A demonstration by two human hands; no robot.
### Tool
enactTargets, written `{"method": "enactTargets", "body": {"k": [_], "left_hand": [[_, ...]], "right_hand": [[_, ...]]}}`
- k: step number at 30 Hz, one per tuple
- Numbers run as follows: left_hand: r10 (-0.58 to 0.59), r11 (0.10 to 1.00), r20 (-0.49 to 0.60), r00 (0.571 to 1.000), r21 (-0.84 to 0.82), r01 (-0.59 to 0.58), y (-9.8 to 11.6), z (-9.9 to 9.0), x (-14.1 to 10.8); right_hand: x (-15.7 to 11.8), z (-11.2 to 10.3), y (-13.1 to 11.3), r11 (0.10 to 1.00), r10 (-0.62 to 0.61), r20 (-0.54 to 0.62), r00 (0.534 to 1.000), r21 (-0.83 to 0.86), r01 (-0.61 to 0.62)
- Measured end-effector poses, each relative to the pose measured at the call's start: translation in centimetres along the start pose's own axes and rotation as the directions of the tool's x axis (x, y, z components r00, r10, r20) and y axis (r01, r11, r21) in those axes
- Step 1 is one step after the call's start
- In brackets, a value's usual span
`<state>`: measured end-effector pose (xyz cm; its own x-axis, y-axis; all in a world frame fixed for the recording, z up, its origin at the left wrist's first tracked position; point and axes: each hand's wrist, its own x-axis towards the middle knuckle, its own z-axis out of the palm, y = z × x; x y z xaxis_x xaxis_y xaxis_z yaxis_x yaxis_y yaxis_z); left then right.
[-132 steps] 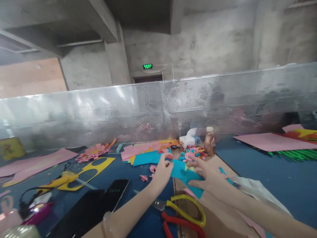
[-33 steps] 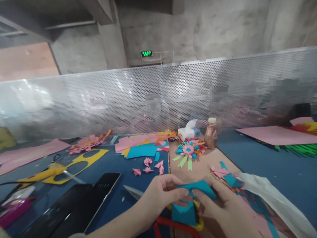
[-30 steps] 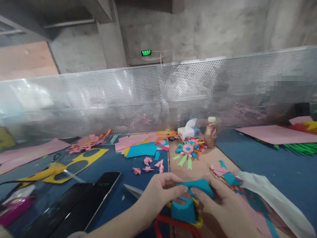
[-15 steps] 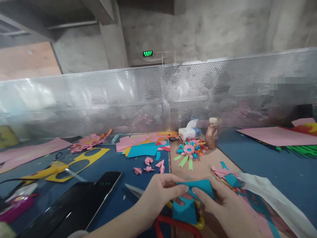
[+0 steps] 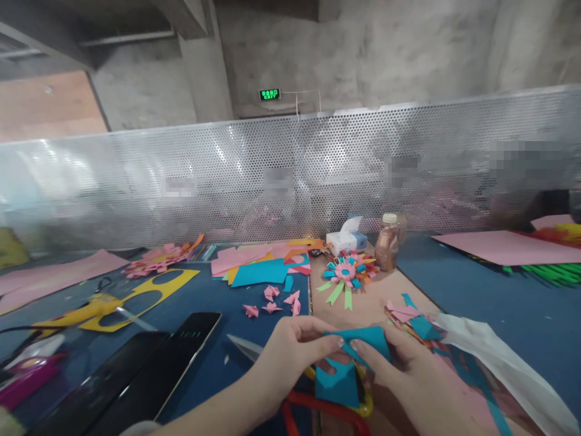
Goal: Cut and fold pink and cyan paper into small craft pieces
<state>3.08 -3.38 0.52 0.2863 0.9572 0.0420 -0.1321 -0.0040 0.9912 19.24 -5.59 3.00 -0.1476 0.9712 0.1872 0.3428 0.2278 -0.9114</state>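
Between my two hands is a piece of blue paper, pinched at its near edge by both thumbs. My left hand grips its left end, and my right hand has its right side. Below them lies another blue paper piece with a cut-out, resting over the red and yellow handles of a pair of scissors. The scissors' blade points left from under my left wrist. Several small folded pink paper pieces lie just beyond my left hand.
A paper rosette, a tissue box and a brown bottle stand ahead. At left are a phone, a yellow glue gun and yellow cut paper. Paper scraps lie at right. A perforated metal screen closes the back.
The view has shifted very slightly. Both hands keep nearly the same pinch on the blue paper, with no other clear movement.
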Motion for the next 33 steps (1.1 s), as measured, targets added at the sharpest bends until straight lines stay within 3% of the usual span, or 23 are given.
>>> {"method": "enactTargets", "body": {"k": [7,16,33], "left_hand": [[0.0,1.0,0.009,1.0,-0.006,0.0,-0.14,-0.01,-0.07],[-0.012,1.0,-0.012,1.0,0.013,0.012,0.14,0.24,-0.21],[-0.034,0.999,-0.02,0.999,-0.029,0.034,0.31,0.3,-0.32]], "right_hand": [[-0.02,0.03,-0.08,0.999,-0.008,-0.072,0.997,-0.032,0.006],[-0.05,0.08,0.21,0.999,-0.006,-0.046,0.999,-0.036,0.005],[-0.22,0.0,-0.02,0.993,0.029,-0.107,0.994,-0.114,-0.042]]}}
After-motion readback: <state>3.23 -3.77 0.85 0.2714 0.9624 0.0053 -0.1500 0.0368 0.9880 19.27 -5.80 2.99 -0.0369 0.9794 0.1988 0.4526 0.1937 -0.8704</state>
